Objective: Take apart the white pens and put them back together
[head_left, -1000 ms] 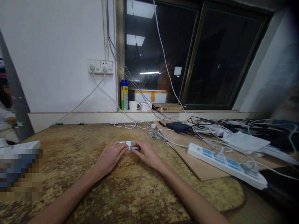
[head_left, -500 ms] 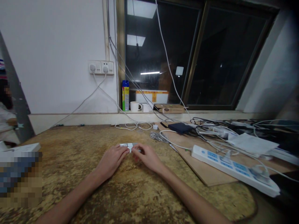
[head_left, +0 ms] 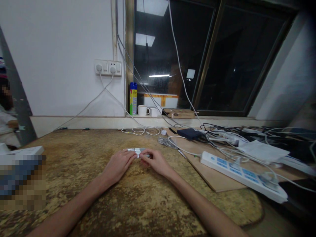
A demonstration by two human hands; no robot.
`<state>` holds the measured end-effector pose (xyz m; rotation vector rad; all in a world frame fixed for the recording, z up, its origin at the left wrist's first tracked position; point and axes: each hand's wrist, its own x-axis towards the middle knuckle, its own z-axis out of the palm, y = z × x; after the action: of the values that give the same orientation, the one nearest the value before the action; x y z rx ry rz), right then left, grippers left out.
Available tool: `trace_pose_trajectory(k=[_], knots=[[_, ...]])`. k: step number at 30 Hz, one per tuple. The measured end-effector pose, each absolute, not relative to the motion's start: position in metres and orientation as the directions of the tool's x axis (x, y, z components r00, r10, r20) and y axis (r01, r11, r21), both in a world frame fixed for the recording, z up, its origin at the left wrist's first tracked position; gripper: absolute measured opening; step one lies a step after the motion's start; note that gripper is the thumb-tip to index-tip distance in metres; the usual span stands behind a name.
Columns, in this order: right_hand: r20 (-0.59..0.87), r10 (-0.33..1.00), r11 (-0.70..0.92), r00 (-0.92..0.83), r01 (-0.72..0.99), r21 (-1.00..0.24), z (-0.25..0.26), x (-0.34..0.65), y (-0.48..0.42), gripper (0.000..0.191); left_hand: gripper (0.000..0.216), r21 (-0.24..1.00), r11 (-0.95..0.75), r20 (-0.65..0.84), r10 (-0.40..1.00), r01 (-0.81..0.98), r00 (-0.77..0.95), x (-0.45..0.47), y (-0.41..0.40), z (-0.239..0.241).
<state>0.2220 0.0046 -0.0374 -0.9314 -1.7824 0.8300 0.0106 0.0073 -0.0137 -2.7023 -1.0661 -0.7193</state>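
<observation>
A row of several small white-and-silver cylinders [head_left: 136, 150], which look like batteries or pens, lies on the worn yellow-brown table [head_left: 81, 158]. My left hand [head_left: 118, 165] rests flat on the table with its fingertips against the near left side of the row. My right hand [head_left: 155, 161] lies just right of it, fingers curled and pinching one cylinder at the row's right end. Both forearms reach in from the bottom edge.
A white power strip [head_left: 240, 176] with plugs sits on a wooden board [head_left: 209, 174] at right, amid tangled cables, papers and a dark box [head_left: 190, 133]. A spray can [head_left: 133, 98], mug [head_left: 142, 110] and carton stand on the sill. A person sits at far left.
Both hands stay at the row of cylinders, with only small finger shifts. The view has tilted slightly, so the scene sits a little differently in frame.
</observation>
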Motion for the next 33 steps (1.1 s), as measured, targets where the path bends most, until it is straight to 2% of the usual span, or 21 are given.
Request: trace_pose_trajectory(k=[3, 9, 16, 22, 33], knots=[[0.501, 0.824, 0.553, -0.264, 0.184, -0.813, -0.038, 0.223, 0.007, 0.026, 0.036, 0.035, -0.729, 0.485, 0.61, 0.683, 0.627, 0.01, 0.007, -0.014], [0.381, 0.875, 0.446, -0.3, 0.188, -0.875, -0.036, 0.225, 0.007, 0.033, 0.034, 0.065, -0.739, 0.501, 0.605, 0.671, 0.619, 0.01, 0.005, -0.013], [0.501, 0.838, 0.541, -0.218, 0.209, -0.815, -0.035, 0.229, 0.009, 0.029, 0.036, 0.283, -0.739, 0.487, 0.66, 0.612, 0.572, 0.011, 0.005, -0.012], [0.417, 0.9, 0.431, -0.125, 0.118, -0.894, -0.039, 0.235, 0.019, 0.026, 0.031, 0.434, -0.69, 0.461, 0.723, 0.579, 0.515, 0.008, 0.013, -0.018], [0.363, 0.932, 0.363, -0.006, 0.042, -0.931, -0.042, 0.245, 0.027, 0.025, 0.035, 0.482, -0.695, 0.503, 0.718, 0.533, 0.482, 0.0, 0.02, -0.018]])
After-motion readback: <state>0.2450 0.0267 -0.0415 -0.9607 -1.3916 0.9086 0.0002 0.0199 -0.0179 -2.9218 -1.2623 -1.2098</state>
